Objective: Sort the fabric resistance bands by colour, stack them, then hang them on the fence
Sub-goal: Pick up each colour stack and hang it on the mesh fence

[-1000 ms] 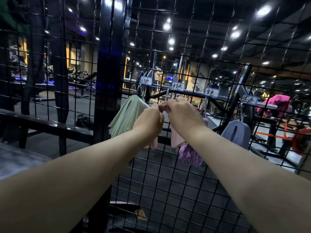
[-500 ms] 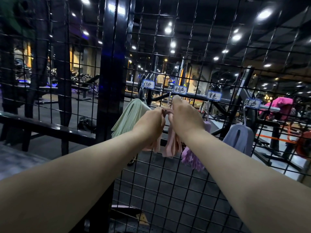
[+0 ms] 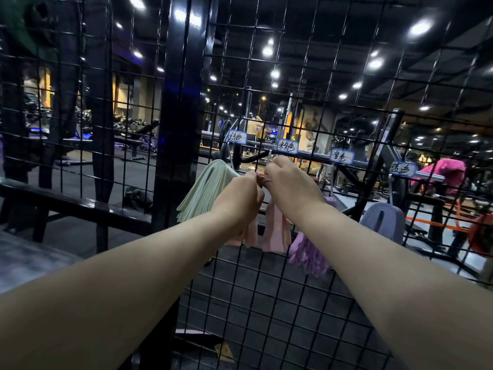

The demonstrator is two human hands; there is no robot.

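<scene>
A black wire-mesh fence (image 3: 266,303) fills the view. A stack of pale green bands (image 3: 202,193) hangs from it at the left. Pink bands (image 3: 276,233) hang at the middle, under a white label. My left hand (image 3: 240,201) and my right hand (image 3: 290,185) meet at the top of the pink bands and both pinch them there, up against the mesh. The hook is hidden behind my fingers. Purple bands (image 3: 306,252) hang just right of my right wrist. Grey-blue bands (image 3: 381,222) hang further right.
Several handwritten labels (image 3: 341,156) are clipped along the fence above each bundle. A thick black post (image 3: 178,129) stands left of the green bands. Behind the mesh lie gym machines and a pink cloth (image 3: 448,172).
The pink bands have dropped and now hang longer below my hands. Both hands stay together at their top, shifted slightly right and up.
</scene>
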